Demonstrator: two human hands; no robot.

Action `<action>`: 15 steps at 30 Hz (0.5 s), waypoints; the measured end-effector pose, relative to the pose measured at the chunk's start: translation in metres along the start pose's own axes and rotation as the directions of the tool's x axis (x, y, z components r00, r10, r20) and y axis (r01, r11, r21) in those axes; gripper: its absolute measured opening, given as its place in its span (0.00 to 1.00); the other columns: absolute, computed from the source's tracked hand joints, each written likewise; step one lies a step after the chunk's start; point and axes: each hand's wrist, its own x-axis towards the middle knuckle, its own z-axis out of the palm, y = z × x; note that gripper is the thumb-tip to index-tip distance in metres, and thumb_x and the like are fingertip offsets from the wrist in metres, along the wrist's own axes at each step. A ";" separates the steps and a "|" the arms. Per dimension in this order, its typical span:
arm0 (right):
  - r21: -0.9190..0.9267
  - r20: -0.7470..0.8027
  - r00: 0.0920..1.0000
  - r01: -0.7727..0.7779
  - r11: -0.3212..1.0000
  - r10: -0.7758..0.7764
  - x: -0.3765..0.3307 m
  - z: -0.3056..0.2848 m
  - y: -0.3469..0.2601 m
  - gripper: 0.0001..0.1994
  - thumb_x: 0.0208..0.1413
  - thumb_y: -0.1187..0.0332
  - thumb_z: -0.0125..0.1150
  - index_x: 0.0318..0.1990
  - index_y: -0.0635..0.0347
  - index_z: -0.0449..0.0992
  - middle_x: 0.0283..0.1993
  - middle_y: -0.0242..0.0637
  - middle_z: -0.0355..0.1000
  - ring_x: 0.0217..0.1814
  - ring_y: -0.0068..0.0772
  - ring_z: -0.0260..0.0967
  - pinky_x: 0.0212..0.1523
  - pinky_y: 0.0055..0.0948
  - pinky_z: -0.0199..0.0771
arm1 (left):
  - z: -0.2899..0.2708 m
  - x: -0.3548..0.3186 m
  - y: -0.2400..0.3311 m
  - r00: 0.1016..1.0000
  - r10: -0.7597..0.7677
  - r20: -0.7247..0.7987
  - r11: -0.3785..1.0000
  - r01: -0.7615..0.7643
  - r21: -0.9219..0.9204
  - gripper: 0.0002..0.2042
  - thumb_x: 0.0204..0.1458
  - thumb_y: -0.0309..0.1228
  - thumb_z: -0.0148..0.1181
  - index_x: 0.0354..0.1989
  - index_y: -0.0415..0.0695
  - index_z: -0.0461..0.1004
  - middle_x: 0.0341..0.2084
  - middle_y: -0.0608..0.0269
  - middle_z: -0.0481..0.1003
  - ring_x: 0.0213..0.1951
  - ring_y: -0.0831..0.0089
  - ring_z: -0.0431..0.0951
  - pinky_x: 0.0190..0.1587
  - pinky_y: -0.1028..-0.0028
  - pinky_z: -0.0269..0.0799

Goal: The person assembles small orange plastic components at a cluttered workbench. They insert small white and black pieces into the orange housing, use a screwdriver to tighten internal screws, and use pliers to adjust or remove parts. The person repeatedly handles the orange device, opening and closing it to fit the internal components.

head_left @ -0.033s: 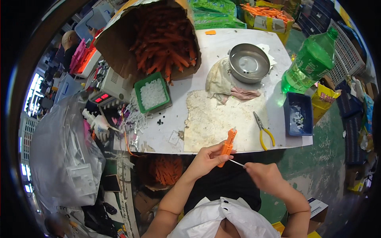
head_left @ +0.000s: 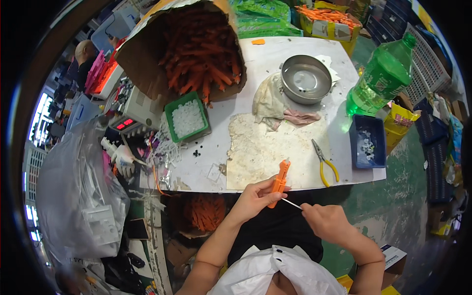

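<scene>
Your left hand (head_left: 256, 197) has its fingers clamped on the orange plastic piece (head_left: 280, 183), which is held tilted at the near edge of the desk (head_left: 270, 56); your right hand (head_left: 324, 221) has its fingers closed around the near end of a thin metal rod (head_left: 291, 203), the grip itself being hidden; the rod's other end meets the lower part of the piece, though whether it enters cannot be told; expect the piece to be light, stiff and somewhat slippery, with the narrow pale tip likely its most fragile part; take hold at the thicker middle body and keep pressure off that tip; beyond the piece, a stained sheet (head_left: 246, 152) covers the desk's near middle, with yellow-handled pliers (head_left: 322, 162) at its right; a blue tray (head_left: 358, 163) stands at the right edge; farther back lie a crumpled cloth (head_left: 268, 101), a green tray (head_left: 199, 134) of small white pieces and a metal bowl (head_left: 314, 99); behind the green tray, a cardboard box (head_left: 137, 69) holds many orange parts; painted green floor (head_left: 393, 196) shows at right, and green sacks (head_left: 265, 19) lie past the far edge.
</scene>
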 end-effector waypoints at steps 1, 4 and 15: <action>0.015 0.006 1.000 0.030 0.999 -0.030 0.003 -0.007 0.002 0.07 0.53 0.72 0.60 0.40 0.59 0.73 0.24 0.32 0.70 0.19 0.32 0.68 0.21 0.29 0.67 | -0.001 -0.001 0.000 1.000 0.000 0.000 1.000 0.000 -0.024 0.26 0.58 0.31 0.57 0.63 0.34 0.59 0.47 0.51 0.75 0.46 0.70 0.77 0.51 0.73 0.72; 0.127 -0.118 0.993 0.043 0.991 -0.028 0.010 -0.017 0.019 0.08 0.53 0.71 0.61 0.40 0.60 0.72 0.23 0.32 0.68 0.20 0.30 0.67 0.23 0.26 0.67 | 0.002 -0.001 0.010 1.000 -0.030 0.006 0.998 0.030 -0.062 0.26 0.59 0.33 0.56 0.63 0.33 0.60 0.44 0.50 0.76 0.43 0.70 0.78 0.49 0.73 0.73; 0.931 0.192 0.844 0.004 -0.365 0.501 0.033 0.034 0.027 0.10 0.64 0.60 0.53 0.41 0.57 0.71 0.19 0.20 0.52 0.14 0.10 0.42 0.15 0.15 0.42 | 0.022 -0.001 0.012 0.995 0.063 0.081 0.998 -0.063 0.002 0.23 0.60 0.31 0.53 0.63 0.37 0.62 0.46 0.55 0.75 0.48 0.69 0.76 0.53 0.73 0.69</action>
